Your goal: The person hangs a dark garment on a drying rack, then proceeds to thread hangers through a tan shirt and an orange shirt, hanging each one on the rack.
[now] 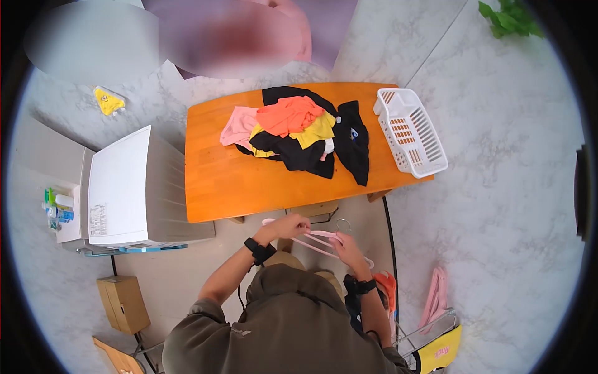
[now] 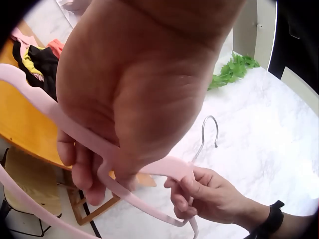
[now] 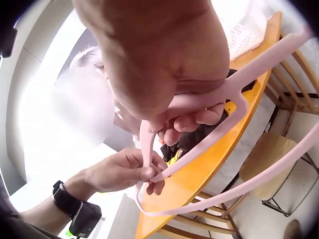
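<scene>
Both hands hold a pink hanger [image 1: 316, 242] in front of the body, below the table's near edge. The left hand [image 1: 288, 227] grips it towards one end; in the right wrist view the left hand [image 3: 119, 171] pinches it between thumb and fingers. Nearer the metal hook [image 2: 208, 130], the right hand [image 1: 350, 250] has its thumb and fingers round the hanger, as the left wrist view shows of the right hand [image 2: 212, 194]. A large part of the hanger [image 3: 234, 191] hangs below both hands in the right wrist view. No garment is on it.
An orange table [image 1: 215, 181] bears piled clothes [image 1: 289, 128] and a white basket [image 1: 405, 134] at its right end. A white cabinet [image 1: 121, 187] stands left. Lower right are pink hangers [image 1: 436, 296] and a yellow cloth [image 1: 441, 350]. Another person [image 1: 299, 25] is across the table.
</scene>
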Demonstrator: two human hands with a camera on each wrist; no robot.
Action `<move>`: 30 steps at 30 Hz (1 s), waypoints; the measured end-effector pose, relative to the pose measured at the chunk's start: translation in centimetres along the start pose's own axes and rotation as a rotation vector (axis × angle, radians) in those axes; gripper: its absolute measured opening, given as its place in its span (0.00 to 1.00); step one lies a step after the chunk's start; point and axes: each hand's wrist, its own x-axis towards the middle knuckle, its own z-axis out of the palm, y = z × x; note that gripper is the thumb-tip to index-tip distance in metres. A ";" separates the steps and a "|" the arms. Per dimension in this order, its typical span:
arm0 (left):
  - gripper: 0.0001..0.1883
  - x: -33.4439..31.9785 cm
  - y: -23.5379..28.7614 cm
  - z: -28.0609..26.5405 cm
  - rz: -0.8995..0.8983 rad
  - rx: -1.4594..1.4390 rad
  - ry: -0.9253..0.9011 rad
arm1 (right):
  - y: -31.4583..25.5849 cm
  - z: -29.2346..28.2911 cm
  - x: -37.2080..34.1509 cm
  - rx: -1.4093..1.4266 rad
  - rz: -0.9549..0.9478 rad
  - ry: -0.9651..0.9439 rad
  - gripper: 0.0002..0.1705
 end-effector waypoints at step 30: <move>0.23 20.2 -13.8 -18.6 -0.209 0.175 0.816 | 2.9 -3.7 -0.4 -0.055 0.252 0.099 0.17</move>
